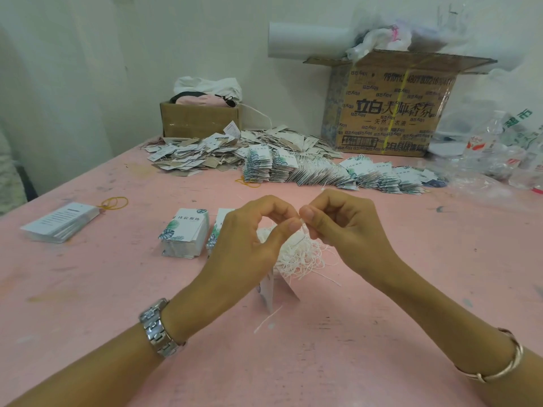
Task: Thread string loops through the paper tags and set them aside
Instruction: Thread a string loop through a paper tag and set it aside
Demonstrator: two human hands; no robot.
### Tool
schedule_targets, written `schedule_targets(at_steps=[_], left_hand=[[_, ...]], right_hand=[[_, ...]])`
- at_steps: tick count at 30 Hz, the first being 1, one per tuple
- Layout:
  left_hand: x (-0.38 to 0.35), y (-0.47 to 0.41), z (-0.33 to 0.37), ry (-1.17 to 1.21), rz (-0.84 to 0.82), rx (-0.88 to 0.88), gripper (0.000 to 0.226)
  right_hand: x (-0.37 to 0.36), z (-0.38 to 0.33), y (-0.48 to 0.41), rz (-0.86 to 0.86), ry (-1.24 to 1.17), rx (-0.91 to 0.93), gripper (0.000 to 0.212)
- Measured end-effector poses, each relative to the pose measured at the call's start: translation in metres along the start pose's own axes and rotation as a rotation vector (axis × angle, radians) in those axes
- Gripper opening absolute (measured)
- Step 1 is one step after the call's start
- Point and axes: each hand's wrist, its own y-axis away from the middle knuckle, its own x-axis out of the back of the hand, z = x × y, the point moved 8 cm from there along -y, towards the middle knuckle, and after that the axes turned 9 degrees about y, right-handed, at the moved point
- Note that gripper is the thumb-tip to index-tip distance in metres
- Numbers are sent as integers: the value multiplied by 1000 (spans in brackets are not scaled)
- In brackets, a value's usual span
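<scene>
Paper tags (266, 293), white, leaf-printed, left hand (249, 233), right hand (338, 223) pinching thin string (302, 228)

I see soft, even, bright light with faint shadows on the worktop (382, 304); wide-angle bending at the edges, slight blur far back.

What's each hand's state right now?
Left hand: fingers pinch the white string, paper tags hanging below.
Right hand: fingers pinch the same string.
</scene>
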Motion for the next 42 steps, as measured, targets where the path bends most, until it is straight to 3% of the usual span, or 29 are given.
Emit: schedule_targets(at_steps=[18,24,28,30,33,38,42], left_hand=[[1,0,-5,0,25,44,9],[8,-5,-3,33,90,33,8],[20,-9,-8,214,185,57,7],[24,-10,-7,302,213,51,9],[26,-11,-5,415,250,23,10],[37,-12,-3,533,361,-21,12],[50,-12,-8,634,478,-41,13]], right_hand=[[-1,1,0,33,18,-2,18],[-7,11,-4,23,-164,-70,43],[-27,26,-2,-67,-10,-180,23],[-43,18,15,-199,128,-45,38],[-61,23,31,-328,270,-67,53],[-52,23,22,-199,172,-101,36],[-39,25,16,-125,-19,-189,41]])
